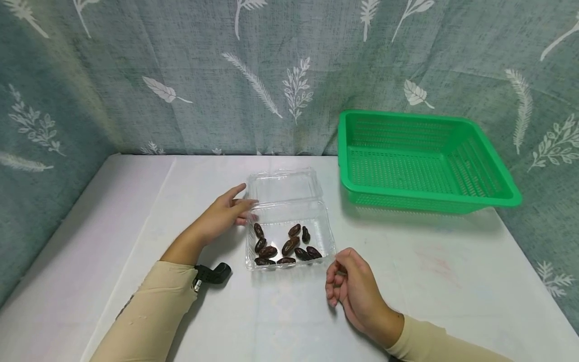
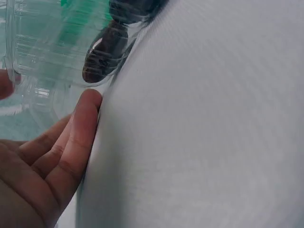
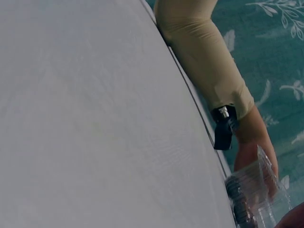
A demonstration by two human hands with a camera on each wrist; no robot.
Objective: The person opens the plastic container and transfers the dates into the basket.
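A clear plastic clamshell box (image 1: 332, 234) stands on the table with its lid (image 1: 284, 187) folded back. Several dark brown dates (image 1: 290, 246) lie loose on its floor. My left hand (image 1: 220, 217) is at the box's left side near the hinge, fingers extended and one fingertip overlapping the rim. In the left wrist view, its straight fingers (image 2: 78, 137) reach the clear side wall, close under a date (image 2: 105, 54). Beside the front right corner, my right hand (image 1: 359, 289) hovers with loosely curled fingers, fingertips right at the corner and nothing seen in them.
A green perforated basket (image 1: 434, 197) stands at the back right, behind and to the right of the box. White cloth (image 1: 280, 322) covers the table. A leaf-patterned curtain (image 1: 194, 75) hangs along the back and sides.
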